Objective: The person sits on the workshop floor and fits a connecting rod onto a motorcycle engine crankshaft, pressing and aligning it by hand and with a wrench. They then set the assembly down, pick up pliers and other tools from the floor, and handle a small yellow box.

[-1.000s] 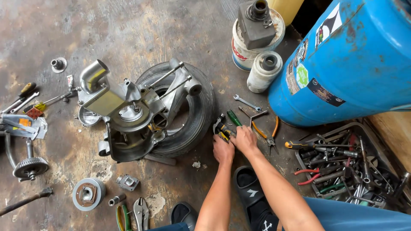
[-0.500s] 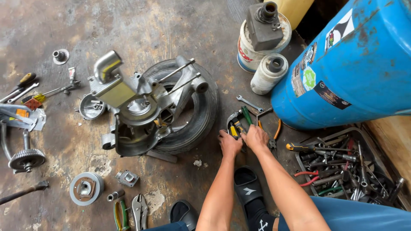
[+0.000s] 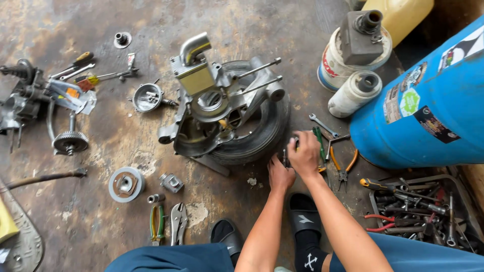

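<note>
- person squats over a stained concrete floor (image 3: 312, 45), both hands down just right of the small tyre (image 3: 264, 136) that carries the stripped engine casing (image 3: 212, 100).
- left hand (image 3: 280, 175) rests low by the tyre edge, fingers curled in; what they pinch is too small to tell.
- right hand (image 3: 304, 153) sits just above it, fingers wrapped together around a small dark tool; cannot tell which tool it is.
- green-handled screwdriver (image 3: 318, 141), spanner (image 3: 323, 125) and orange pliers (image 3: 343, 163) lie just beside the right hand.
- step looks like picking or sorting a hand tool from this pile.
- next move calls for a firm grip, then a lift clear of the pliers.
- tool tray (image 3: 421, 211) sits right, under the blue drum (image 3: 428, 95).
</note>
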